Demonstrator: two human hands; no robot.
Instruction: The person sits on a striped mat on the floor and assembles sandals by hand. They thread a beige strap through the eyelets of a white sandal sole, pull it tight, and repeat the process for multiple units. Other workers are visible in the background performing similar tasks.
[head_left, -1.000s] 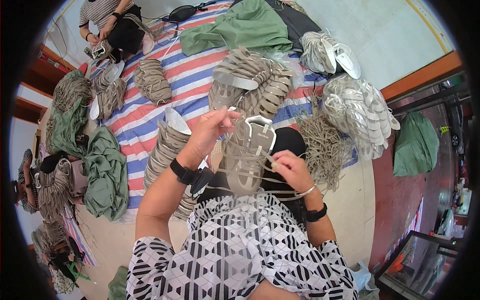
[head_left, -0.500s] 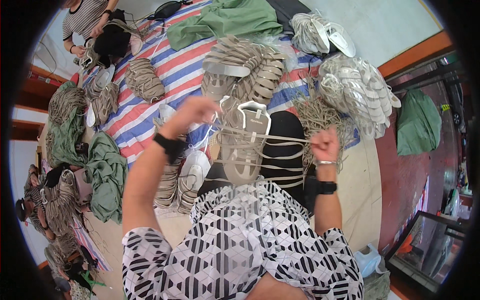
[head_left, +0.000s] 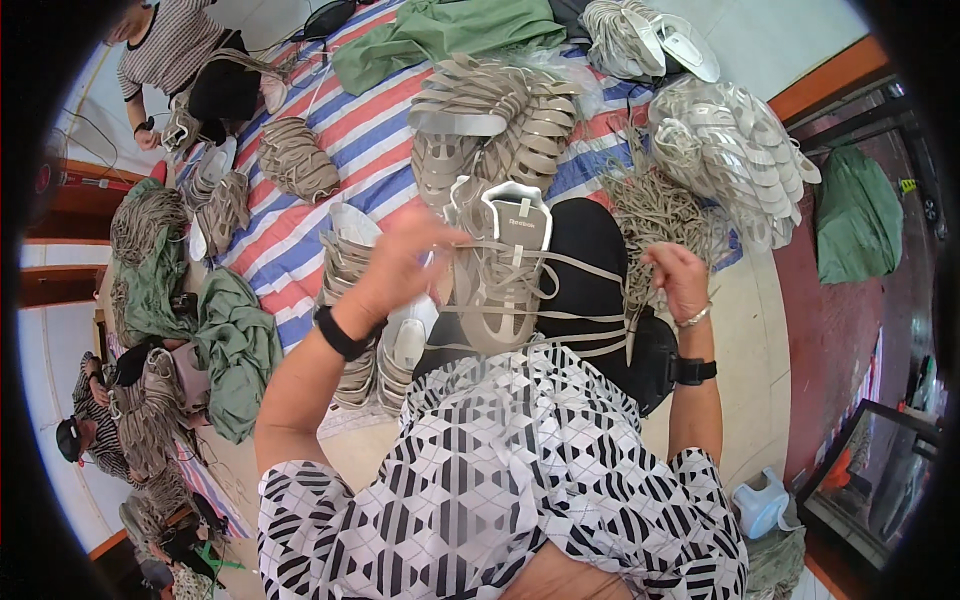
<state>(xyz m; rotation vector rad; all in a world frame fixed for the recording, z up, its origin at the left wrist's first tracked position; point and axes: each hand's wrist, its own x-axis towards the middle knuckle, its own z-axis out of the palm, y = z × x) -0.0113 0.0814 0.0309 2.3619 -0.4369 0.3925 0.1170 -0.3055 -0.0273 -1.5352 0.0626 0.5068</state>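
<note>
A beige sneaker upper (head_left: 505, 292) with a white-edged tongue rests on my lap, its toe toward me. Flat beige shoelaces (head_left: 585, 318) cross its front and trail in loose loops over my dark trouser leg to the right. My left hand (head_left: 412, 262) is beside the shoe's left edge, its fingertips near a lace; motion blurs the fingers, so its grip is hidden. My right hand (head_left: 680, 283) is raised right of the loops, fingers loosely bent and apart, with no lace visible in it. Another pale upper stands against this shoe's far left side.
Stacked beige uppers (head_left: 490, 120) lie ahead on a striped sheet (head_left: 375, 150). To the right are a heap of loose laces (head_left: 665, 212) and a bagged pile of white uppers (head_left: 730, 160). More uppers (head_left: 355, 350) stand by my left arm. Other people work at far left.
My right hand has moved right and up, away from the laces, and its fingers have loosened. The stretched laces now sag into loops. My left hand has moved lower beside the shoe.
</note>
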